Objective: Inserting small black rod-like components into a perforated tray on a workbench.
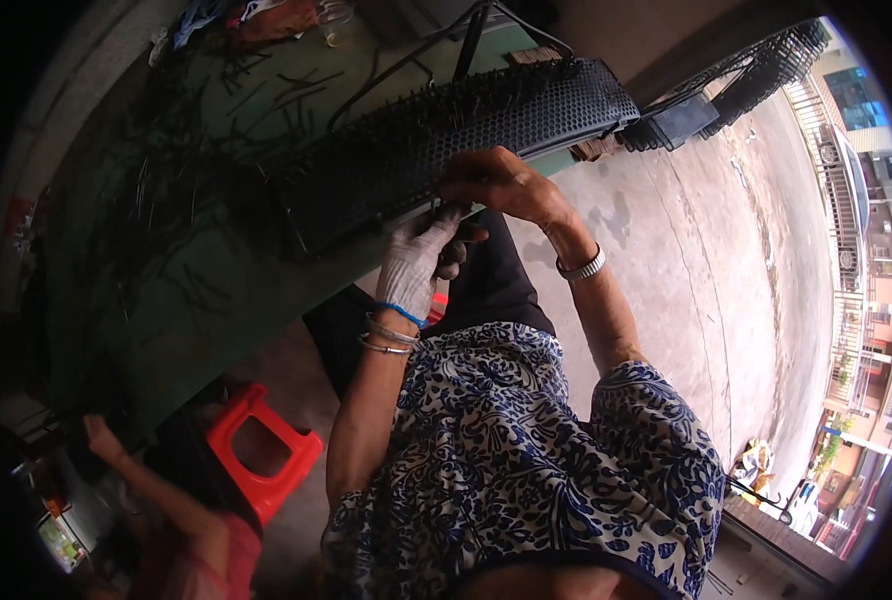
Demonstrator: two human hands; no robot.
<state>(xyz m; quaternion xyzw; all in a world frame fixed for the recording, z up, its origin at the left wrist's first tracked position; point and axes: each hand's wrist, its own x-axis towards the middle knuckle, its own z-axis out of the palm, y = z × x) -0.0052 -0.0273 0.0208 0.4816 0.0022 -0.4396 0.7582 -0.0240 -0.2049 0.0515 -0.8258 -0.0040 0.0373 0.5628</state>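
A long black perforated panel (396, 180) lies along the edge of a green table (256, 325), its surface dotted with rows of holes. Many thin black pieces (466, 100) stand up out of the holes along its far side. My left hand (421, 258), in a whitish knit glove with dark fingertips, is closed at the panel's near edge. My bare right hand (506, 186) is just above it, closed, with its fingertips at the same edge, close to the left fingers. Whatever either hand pinches is too small or too dark to make out.
Loose thin black strips (206, 285) are strewn over the table to the left. A black metal frame (473, 45) rises behind the panel. A red plastic stool (264, 455) stands at lower left, near another person's arm (156, 490). Black racks (766, 75) are stacked at upper right.
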